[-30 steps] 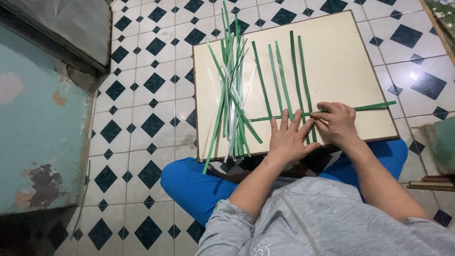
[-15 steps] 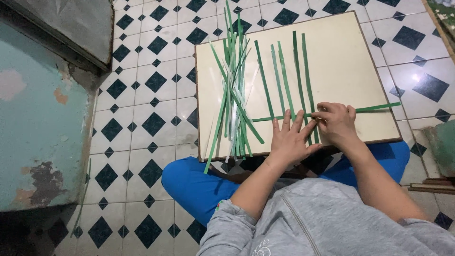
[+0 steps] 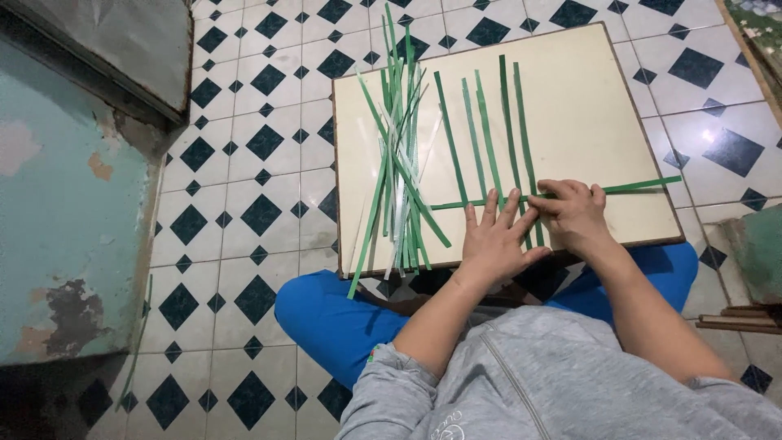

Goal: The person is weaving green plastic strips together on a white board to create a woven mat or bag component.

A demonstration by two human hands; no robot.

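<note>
Left hand [image 3: 493, 240] flat, right hand [image 3: 573, 209] pinching crosswise green strip [image 3: 643, 185] atop upright strips [image 3: 489, 138].

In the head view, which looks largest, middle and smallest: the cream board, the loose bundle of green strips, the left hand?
1. Cream board, clearly largest.
2. Loose bundle of green strips, long but narrow.
3. Left hand, smallest, though it lies a little nearer the camera.

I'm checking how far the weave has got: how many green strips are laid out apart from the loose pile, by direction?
Upright strips laid side by side: 5
Crosswise strip under the hands: 1
Total laid out: 6
The loose pile on the board overlaps too much to count.
</note>
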